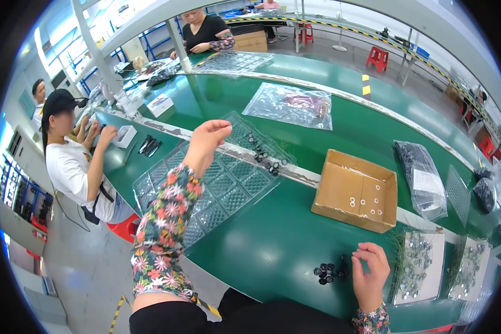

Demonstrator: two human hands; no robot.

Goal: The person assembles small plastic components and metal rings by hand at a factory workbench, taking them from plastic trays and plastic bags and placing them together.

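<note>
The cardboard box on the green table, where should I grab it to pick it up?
Probably grip the cardboard box by its two short side walls, coming down from above with a hand on each. It sits open-topped and shallow, with only a few small white rings inside, so the rims are free.

Clear tray and small black caps on the green bench

The clear compartmented plastic tray (pixel 228 189) lies flat at frame centre, a few caps in its far cells; a cluster of loose black caps (pixel 329 271) sits lower right.

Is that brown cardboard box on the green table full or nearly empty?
Nearly empty. The open-topped cardboard box shows its bare brown floor, with only a few small white rings lying on it.
</note>
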